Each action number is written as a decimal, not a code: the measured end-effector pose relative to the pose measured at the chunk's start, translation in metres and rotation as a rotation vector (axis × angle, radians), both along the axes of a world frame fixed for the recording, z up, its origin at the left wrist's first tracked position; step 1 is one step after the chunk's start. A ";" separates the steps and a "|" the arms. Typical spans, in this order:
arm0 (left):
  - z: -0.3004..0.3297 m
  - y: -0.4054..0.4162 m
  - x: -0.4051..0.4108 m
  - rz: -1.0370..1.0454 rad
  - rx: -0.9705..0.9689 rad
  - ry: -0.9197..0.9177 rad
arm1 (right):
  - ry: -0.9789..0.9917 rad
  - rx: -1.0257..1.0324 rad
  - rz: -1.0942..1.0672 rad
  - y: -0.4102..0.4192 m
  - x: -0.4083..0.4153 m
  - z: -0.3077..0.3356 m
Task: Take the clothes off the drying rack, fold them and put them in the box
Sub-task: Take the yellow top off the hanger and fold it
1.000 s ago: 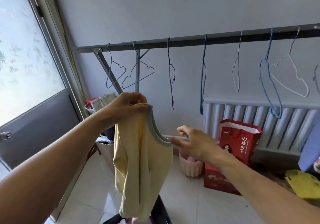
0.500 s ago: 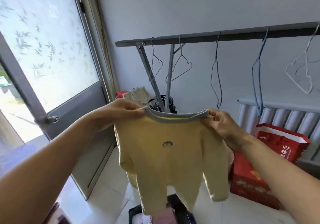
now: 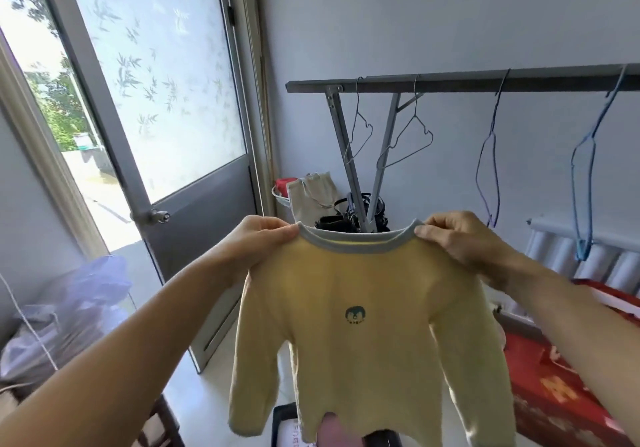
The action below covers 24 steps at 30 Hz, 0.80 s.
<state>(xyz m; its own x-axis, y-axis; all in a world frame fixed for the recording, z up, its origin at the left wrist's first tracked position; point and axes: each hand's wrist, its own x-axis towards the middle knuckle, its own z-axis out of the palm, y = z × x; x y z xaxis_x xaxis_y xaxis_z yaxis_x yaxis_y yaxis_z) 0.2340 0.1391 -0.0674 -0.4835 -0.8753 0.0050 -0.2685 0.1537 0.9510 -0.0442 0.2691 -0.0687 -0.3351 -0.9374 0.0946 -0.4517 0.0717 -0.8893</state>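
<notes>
Both arms stretched forward; left hand (image 3: 256,238) and right hand (image 3: 457,238) each pinch a shoulder of the yellow shirt (image 3: 367,325), hanging spread, below drying rack (image 3: 450,83)

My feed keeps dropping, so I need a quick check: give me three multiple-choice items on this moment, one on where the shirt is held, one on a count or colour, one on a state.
1. Where do the hands hold the shirt?
A. at the hem
B. at the shoulders, beside the collar
C. at the sleeve cuffs

2. How many hangers on the rack are in view?
A. one
B. four
C. seven

3. What state is the shirt in?
A. folded
B. on a hanger
C. spread open, hanging from both hands

Answers:
1 B: left hand and right hand pinch either side of the collar.
2 B: two grey, one purple, one blue.
3 C: body and sleeves hang free, print facing the camera.
</notes>
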 end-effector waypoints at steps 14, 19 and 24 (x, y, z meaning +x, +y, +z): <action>-0.002 0.063 -0.072 0.095 -0.037 0.154 | 0.021 -0.225 0.005 -0.045 0.084 -0.018; 0.006 0.071 -0.064 0.054 0.136 0.312 | -0.056 -0.177 0.210 -0.038 0.083 -0.012; 0.004 0.054 -0.048 0.053 -0.348 -0.050 | -0.114 -0.162 0.284 -0.040 0.067 -0.015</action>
<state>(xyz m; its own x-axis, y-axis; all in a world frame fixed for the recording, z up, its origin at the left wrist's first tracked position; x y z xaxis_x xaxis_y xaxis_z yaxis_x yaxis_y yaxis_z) 0.1861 0.1936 -0.0636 -0.4448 -0.8490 0.2853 -0.3292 0.4512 0.8295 0.0233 0.2289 -0.0841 -0.0799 -0.9707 0.2268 -0.3301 -0.1889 -0.9249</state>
